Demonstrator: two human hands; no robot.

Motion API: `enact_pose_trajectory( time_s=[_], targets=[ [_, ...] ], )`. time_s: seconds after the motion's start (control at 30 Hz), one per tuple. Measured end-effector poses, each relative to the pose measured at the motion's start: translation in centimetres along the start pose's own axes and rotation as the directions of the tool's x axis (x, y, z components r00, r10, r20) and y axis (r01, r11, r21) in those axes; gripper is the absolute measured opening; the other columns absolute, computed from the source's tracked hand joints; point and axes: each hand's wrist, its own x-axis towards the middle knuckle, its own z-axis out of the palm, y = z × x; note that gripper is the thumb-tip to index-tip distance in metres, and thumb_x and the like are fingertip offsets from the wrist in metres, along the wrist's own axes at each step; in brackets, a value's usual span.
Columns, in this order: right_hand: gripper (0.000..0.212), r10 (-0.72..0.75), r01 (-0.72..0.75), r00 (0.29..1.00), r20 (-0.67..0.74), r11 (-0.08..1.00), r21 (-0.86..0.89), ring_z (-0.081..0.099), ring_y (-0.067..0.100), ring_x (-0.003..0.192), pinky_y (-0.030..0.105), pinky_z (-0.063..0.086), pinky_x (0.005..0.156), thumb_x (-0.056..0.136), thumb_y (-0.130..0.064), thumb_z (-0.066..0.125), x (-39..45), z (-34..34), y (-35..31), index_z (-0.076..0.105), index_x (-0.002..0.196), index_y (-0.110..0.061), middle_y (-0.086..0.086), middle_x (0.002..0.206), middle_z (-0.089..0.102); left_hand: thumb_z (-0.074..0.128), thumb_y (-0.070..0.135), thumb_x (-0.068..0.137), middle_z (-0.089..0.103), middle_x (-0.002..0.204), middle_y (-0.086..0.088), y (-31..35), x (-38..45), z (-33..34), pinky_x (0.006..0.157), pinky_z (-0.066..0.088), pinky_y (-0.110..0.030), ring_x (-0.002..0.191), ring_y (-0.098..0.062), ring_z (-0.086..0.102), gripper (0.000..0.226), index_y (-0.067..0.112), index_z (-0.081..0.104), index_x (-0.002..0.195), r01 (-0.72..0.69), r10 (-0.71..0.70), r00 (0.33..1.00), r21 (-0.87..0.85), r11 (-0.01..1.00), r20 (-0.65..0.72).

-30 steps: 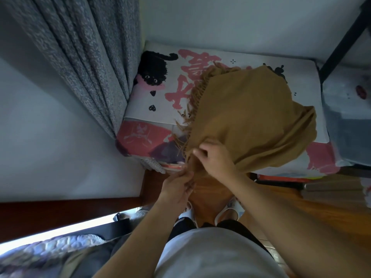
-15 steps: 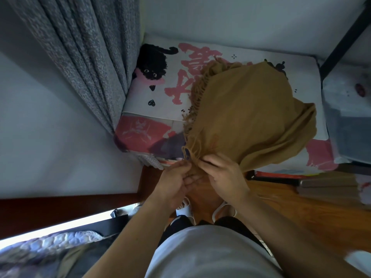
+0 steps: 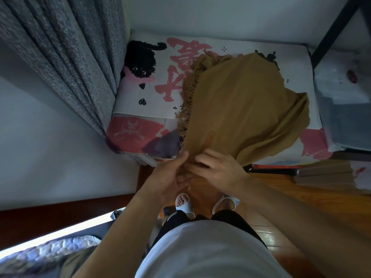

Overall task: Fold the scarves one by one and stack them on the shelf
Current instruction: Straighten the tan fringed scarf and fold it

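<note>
Both hands gather the scarf's near corner
The left hand [image 3: 170,175] and right hand [image 3: 217,170] pinch the tan scarf [image 3: 241,109] draped over a printed cushion [image 3: 152,93], beside a grey curtain [image 3: 76,53].

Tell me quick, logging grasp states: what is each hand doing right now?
Left hand: pinching the near corner of the mustard scarf.
Right hand: fingers curled, gripping the same corner of the scarf.

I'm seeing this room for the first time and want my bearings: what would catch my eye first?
The mustard scarf with its fringed edge, spread over a cushion printed with a black cat and pink lettering. At its near end the left hand and right hand meet, both pinching the cloth. A grey curtain hangs at the left.
</note>
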Motion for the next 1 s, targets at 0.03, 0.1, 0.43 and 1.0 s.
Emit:
enact_pose_trajectory(
  time_s=[0.03, 0.1, 0.43, 1.0],
  targets=[
    [0.025, 0.001, -0.001, 1.000, -0.025, 1.000, -0.012, 0.059, 0.019, 0.090, 0.030, 0.051, 0.071, 0.098, -0.012, 0.058, 0.1, -0.2, -0.5, 0.070, 0.118, -0.022, -0.001, 0.101, 0.064, 0.063, 0.024, 0.098, 0.074, 0.109, -0.014, -0.2, 0.1, 0.3, 0.085, 0.059, -0.033, 0.093, -0.021, 0.074, 0.025, 0.006, 0.070, 0.114, -0.001, 0.000, 1.000, -0.011, 1.000, -0.016],
    [0.019, 0.012, -0.014, 0.997, -0.080, 1.000, -0.017, 0.060, 0.021, 0.088, 0.030, 0.049, 0.074, 0.099, -0.014, 0.058, 0.0, -0.2, -1.3, 0.073, 0.109, -0.019, 0.001, 0.100, 0.066, 0.061, 0.011, 0.098, 0.073, 0.100, -0.013, -0.4, 0.1, 0.9, 0.074, 0.060, -0.031, 0.081, -0.019, 0.073, 0.014, 0.004, 0.069, 0.107, -0.009, 0.007, 0.997, -0.026, 1.000, -0.078],
    [0.029, 0.522, -0.522, 0.851, -0.050, 0.853, 0.025, 0.061, 0.032, 0.088, 0.047, 0.050, 0.090, 0.077, -0.011, 0.058, -3.4, -2.3, 4.9, 0.065, 0.105, -0.009, 0.008, 0.094, 0.065, 0.060, 0.009, 0.100, 0.075, 0.101, -0.016, 4.5, -4.5, 4.5, 0.058, 0.061, -0.032, 0.083, -0.024, 0.077, 0.009, 0.004, 0.061, 0.107, -0.361, 0.409, 0.901, 0.272, 0.892, -0.146],
    [0.036, 0.625, -0.517, 0.563, -0.541, 0.776, 0.360, 0.057, 0.009, 0.065, 0.030, 0.048, 0.061, 0.086, -0.022, 0.076, 2.1, -30.6, 16.1, 0.048, 0.104, -0.035, -0.004, 0.073, 0.057, 0.035, 0.000, 0.104, 0.070, 0.089, -0.019, 34.5, -22.2, 28.9, 0.057, 0.062, -0.036, 0.066, -0.028, 0.076, 0.011, 0.002, 0.044, 0.111, -0.848, 0.789, 0.528, 0.254, 0.466, 0.314]
  ],
)
